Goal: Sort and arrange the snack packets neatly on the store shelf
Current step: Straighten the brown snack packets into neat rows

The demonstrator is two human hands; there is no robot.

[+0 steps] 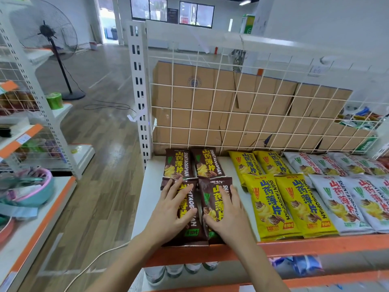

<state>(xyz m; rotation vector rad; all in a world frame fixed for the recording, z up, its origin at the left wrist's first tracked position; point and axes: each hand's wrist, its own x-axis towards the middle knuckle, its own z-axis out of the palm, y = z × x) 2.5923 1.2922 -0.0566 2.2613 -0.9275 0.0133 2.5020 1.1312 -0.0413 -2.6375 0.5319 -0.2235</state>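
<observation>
Both hands lie flat with fingers straight and spread: my left hand [171, 209] presses the near-left brown packet [195, 232], my right hand [229, 213] the near-right brown packet [210, 194], at the left end of the shelf [150, 186], beside yellow packets [267, 205].

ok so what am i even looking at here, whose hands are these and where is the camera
There is no machine here: a person wears one camera on the head, so the single picture looks forward and down at their own bare hands. The left hand lies flat on the front left brown snack packet, the right hand flat on the front right brown snack packet. Neither grips anything. On the white shelf two more brown packets lie behind these, with yellow packets and grey-white packets to the right. A wire grid backs the shelf, cardboard boxes beyond it.
</observation>
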